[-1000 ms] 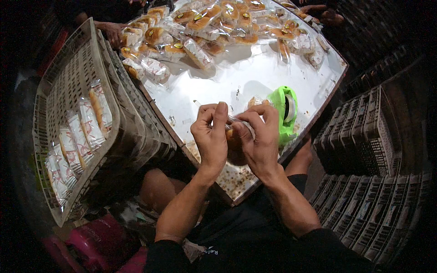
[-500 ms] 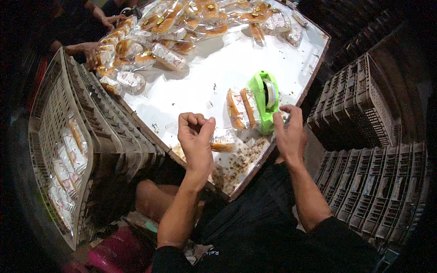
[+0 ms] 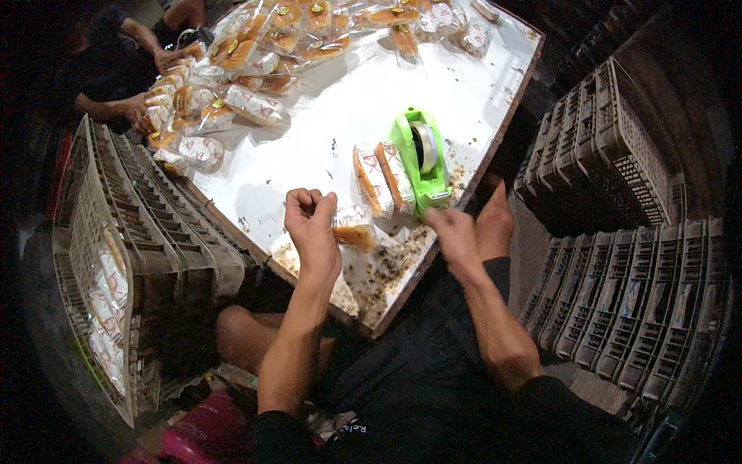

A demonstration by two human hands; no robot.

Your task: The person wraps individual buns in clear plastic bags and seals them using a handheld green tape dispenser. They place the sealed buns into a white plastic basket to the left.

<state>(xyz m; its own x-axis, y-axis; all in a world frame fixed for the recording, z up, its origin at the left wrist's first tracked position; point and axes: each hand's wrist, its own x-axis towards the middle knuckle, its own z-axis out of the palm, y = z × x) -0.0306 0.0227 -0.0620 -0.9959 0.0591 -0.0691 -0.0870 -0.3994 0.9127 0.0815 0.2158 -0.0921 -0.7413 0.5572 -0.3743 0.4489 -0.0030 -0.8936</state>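
Note:
My left hand (image 3: 313,236) is closed at the table's near edge, thumb raised against curled fingers. Beside it, a bread roll in a clear printed wrapper (image 3: 355,234) has its left end hidden behind the hand, which seems to grip it there. A green tape dispenser (image 3: 434,179) with a roll of clear tape stands to the right. Two more wrapped rolls (image 3: 383,179) lie side by side against its left side. My right hand (image 3: 456,236) is just off the dispenser's near end, blurred, with fingers curled in; whatever they hold cannot be made out.
Many bagged rolls (image 3: 255,58) are heaped along the white table's (image 3: 325,139) far and left edges. Another person's hands (image 3: 137,108) work among them. A plastic crate (image 3: 97,193) at left holds wrapped rolls; more crates (image 3: 618,301) stand at right. Dark crumbs dot the near corner.
My right hand has come from beside the dispenser toward me, round its near end, and its fingers have curled in. My left hand and the roll keep their place. The whole view has shifted slightly.

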